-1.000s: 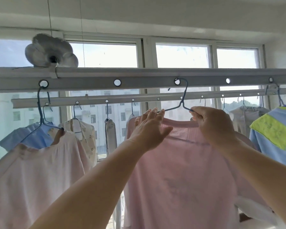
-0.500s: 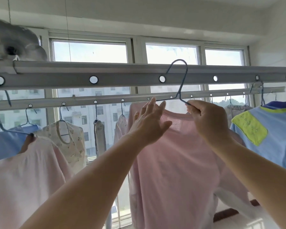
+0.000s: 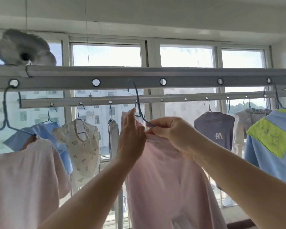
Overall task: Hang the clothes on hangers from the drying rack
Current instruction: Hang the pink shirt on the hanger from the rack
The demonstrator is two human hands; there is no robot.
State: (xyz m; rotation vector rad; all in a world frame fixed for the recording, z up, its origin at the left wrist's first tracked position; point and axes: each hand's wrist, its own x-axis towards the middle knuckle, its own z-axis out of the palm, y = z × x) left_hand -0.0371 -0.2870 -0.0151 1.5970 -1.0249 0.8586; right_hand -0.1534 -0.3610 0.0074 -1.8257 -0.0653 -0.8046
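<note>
Two rails [image 3: 139, 83] are spanning the window, and most of the load is already hanging from them. On the near rail you are seeing a pale pink top [image 3: 20, 176] at the left and a blue top with a green patch [image 3: 269, 142] at the right. The far rail is carrying smaller pieces: a blue shirt, a printed one [image 3: 82, 146], a narrow white item, a grey top [image 3: 215, 129] and others too far off to name.

One pink shirt [image 3: 163, 179] is hanging in your grasp at the centre, below the near rail and between the two tops. Your right hand [image 3: 170, 133] is pinching the blue hanger [image 3: 139, 111] at its shoulder, fingers curled round the wire. Your left hand [image 3: 130, 138] is resting flat against the collar, fingers straight, gripping nothing.

Smallest of all, the hook is reaching up against the near rail, between two holes [image 3: 163, 81]. By the look of it, it is not seated in either hole, so this shirt is not yet hung. Whether more laundry is waiting below is not showing.
</note>
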